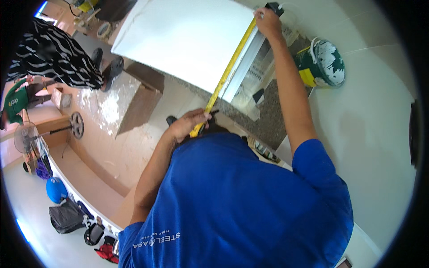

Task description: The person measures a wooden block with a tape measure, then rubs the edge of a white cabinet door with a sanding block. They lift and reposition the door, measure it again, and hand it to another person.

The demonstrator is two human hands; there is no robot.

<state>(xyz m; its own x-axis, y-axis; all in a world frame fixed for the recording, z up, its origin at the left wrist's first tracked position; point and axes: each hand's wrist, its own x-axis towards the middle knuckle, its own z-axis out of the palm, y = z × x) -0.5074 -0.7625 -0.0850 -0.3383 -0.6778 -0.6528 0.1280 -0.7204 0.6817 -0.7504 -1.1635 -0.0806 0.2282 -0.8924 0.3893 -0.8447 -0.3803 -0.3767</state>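
Note:
A yellow tape measure [230,67] is drawn out between my two hands. Its blade runs along the right edge of a large white panel [183,40]. My left hand [188,125] is closed round the tape's near part, close to my body. A dark shape by those fingers may be its case, but I cannot tell. At the panel's far right corner my right hand [269,23] has its fingers closed on the other end of the blade. A black box-shaped thing [274,8] with a white cable sits just beyond that hand.
On the right stands a paint-smeared green bucket [319,62]. The panel lies over a speckled grey counter [270,120]. To the left are a wooden box [129,102], a person in patterned clothes [53,53], a person in green [18,102], a fan [27,136] and a blue helmet [56,190].

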